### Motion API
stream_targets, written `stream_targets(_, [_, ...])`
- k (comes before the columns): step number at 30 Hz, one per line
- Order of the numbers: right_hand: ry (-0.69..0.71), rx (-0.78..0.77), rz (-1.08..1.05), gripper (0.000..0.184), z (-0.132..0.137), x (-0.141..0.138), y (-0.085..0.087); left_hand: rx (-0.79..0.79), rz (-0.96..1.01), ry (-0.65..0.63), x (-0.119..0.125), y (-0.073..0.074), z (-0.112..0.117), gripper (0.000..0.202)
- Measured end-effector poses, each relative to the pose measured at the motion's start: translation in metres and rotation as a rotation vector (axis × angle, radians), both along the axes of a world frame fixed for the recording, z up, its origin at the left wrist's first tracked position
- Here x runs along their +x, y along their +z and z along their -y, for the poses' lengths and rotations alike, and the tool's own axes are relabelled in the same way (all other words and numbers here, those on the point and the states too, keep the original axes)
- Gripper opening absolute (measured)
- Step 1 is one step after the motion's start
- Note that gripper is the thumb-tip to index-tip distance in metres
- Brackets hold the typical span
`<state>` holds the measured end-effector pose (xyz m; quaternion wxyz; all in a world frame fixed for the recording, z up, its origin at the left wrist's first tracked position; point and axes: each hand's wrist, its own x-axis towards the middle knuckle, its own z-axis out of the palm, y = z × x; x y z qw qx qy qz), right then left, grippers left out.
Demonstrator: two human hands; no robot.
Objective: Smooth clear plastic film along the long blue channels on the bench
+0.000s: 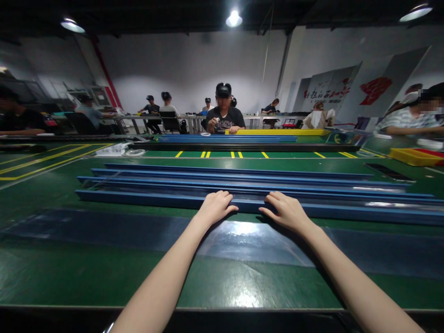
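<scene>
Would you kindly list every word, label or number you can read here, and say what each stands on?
No text here can be read.
White wall board: red characters, too blurred to read.
Grey panel: a red mark, not legible as words.
Shirt of the person opposite: pale print, too small to read.
Blue rails under the left hand and right hand: no text shows.

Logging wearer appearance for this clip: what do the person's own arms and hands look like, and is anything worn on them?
Both forearms are bare, with no sleeves in view. The left hand and right hand wear no gloves; no watch, bracelet or ring shows.
</scene>
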<state>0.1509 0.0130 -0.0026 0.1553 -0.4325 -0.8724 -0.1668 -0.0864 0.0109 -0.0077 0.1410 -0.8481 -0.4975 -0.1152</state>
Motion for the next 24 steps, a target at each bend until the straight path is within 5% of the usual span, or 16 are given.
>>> stream_targets(12, [-0.095,-0.041,0.02,0.032,-0.005,-0.005,0.002,0.043,-0.002,-0.011,0.0,-0.001,-0.001,0.035])
stream_targets(24, [-0.236,-0.06,0.067,0.037,-0.008,0.046,0.008,0.029,0.014,0.007,-0.002,-0.001,-0.002,0.036])
